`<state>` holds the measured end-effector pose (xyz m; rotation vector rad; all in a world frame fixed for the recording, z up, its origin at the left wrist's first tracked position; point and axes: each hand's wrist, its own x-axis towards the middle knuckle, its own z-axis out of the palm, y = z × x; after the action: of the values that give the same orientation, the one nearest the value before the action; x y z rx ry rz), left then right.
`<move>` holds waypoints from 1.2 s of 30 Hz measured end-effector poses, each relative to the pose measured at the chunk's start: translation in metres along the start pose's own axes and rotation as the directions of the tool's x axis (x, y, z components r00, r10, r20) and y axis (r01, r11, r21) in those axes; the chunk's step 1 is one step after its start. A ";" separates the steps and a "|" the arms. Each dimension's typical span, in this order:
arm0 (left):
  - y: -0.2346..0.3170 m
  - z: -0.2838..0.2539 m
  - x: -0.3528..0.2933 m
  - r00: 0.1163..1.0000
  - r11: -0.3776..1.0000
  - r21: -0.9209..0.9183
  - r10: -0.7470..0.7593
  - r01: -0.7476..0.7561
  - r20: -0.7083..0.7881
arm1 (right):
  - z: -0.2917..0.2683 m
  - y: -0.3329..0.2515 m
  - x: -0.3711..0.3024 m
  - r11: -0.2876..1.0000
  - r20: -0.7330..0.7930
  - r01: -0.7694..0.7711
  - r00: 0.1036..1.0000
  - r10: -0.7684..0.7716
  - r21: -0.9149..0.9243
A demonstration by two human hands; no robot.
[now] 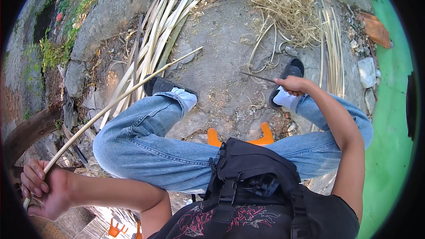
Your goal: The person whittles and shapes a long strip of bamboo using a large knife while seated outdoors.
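Out at the far left, my left hand [46, 189] is closed round the lower end of a long pale strip [119, 106], which looks like split bamboo. The strip slants up and across my left knee, its thin tip hanging over the ground beyond my left foot. My right hand [293, 85] grips a knife [257, 77] above my right foot, the narrow dark blade pointing left. Knife and strip are well apart. Beyond my left foot lies a bundle of flat pale strips [164, 31]. A tangled heap of thin shavings [285, 11] rests ahead on the right.
I sit low on an orange plastic seat [265, 135], a black bag [252, 163] at my waist. More long strips [333, 48] lie beyond my right foot. A broken brick [375, 29] and rubble edge the green surface [387, 119] at right. Large rocks [115, 15] border the left.
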<state>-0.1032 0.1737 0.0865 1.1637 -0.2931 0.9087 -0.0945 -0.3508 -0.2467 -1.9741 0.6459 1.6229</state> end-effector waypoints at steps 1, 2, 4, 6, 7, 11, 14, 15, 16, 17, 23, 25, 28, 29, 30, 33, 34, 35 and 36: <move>0.001 0.000 0.000 1.000 1.000 -0.012 0.003 -0.003 -0.012 | -0.011 0.006 -0.001 1.000 -0.012 -0.021 1.000 0.021 0.022; 0.001 0.003 -0.002 1.000 1.000 -0.009 0.006 -0.006 -0.015 | -0.021 0.011 -0.003 0.997 -0.044 -0.014 0.999 0.018 0.079; -0.002 0.013 -0.005 0.997 1.000 0.007 0.019 -0.018 -0.071 | -0.040 0.026 -0.002 0.991 -0.080 -0.007 0.997 0.018 0.134; -0.001 0.017 -0.004 0.997 1.000 0.025 0.010 -0.008 -0.078 | -0.057 0.042 0.006 0.962 -0.209 -0.012 0.975 0.071 0.272; -0.001 0.018 -0.004 0.996 0.999 0.043 0.001 0.003 -0.085 | -0.066 0.048 0.010 0.962 -0.212 -0.013 0.975 0.073 0.274; 0.002 0.020 -0.004 0.999 1.000 0.007 -0.019 0.020 -0.045 | -0.078 0.040 0.005 0.956 -0.526 0.042 0.841 0.124 0.291; 0.004 0.024 -0.007 0.998 0.998 -0.003 -0.056 0.056 -0.007 | -0.071 0.021 0.003 0.922 -0.527 0.154 0.848 0.061 0.354; 0.003 0.025 -0.008 0.999 0.999 0.004 -0.043 0.043 0.014 | -0.056 0.006 0.000 0.904 -0.446 0.198 0.895 -0.009 0.378; 0.002 0.026 -0.009 0.999 0.999 0.006 -0.032 0.032 0.036 | -0.043 -0.007 -0.005 0.882 -0.364 0.236 0.928 -0.080 0.407; 0.001 0.027 -0.009 0.999 0.999 0.002 -0.032 0.032 0.036 | -0.033 -0.017 -0.006 0.883 -0.287 0.217 0.953 -0.100 0.415; -0.010 0.037 -0.016 0.991 0.994 -0.044 -0.100 0.104 0.084 | 0.034 -0.059 0.010 0.872 -0.164 0.269 0.962 -0.220 0.408; -0.012 0.035 -0.014 0.980 0.987 -0.051 -0.148 0.156 0.133 | 0.054 -0.071 0.018 0.856 -0.195 0.299 0.952 -0.236 0.422; -0.016 0.053 -0.017 0.993 0.980 0.166 -0.103 0.112 -0.064 | 0.083 -0.111 0.003 0.854 -0.191 0.335 0.941 -0.280 0.398; -0.016 0.054 -0.017 0.992 0.980 0.160 -0.111 0.119 -0.059 | 0.095 -0.117 0.006 0.830 -0.228 0.432 0.900 -0.372 0.353; -0.012 0.051 -0.017 0.987 0.975 0.153 -0.157 0.162 -0.046 | 0.106 -0.128 0.005 0.795 -0.256 0.526 0.848 -0.464 0.301; -0.007 0.038 -0.013 0.971 0.971 0.079 -0.231 0.227 0.052 | 0.136 -0.148 -0.012 0.733 -0.233 0.616 0.787 -0.571 0.289; -0.006 0.034 -0.012 0.958 0.967 0.003 -0.252 0.254 0.137 | 0.145 -0.150 -0.011 0.638 -0.236 0.683 0.726 -0.645 0.355; -0.006 0.032 -0.011 0.958 0.967 0.005 -0.253 0.255 0.136 | 0.151 -0.151 -0.007 0.535 -0.250 0.735 0.658 -0.710 0.417; -0.006 0.031 -0.010 0.954 0.966 -0.007 -0.254 0.259 0.159 | 0.155 -0.148 0.002 0.534 -0.246 0.734 0.658 -0.711 0.419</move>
<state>-0.0972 0.1415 0.0884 1.2177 -0.2733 0.5846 -0.1149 -0.1381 -0.2618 -1.5589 0.1441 0.7821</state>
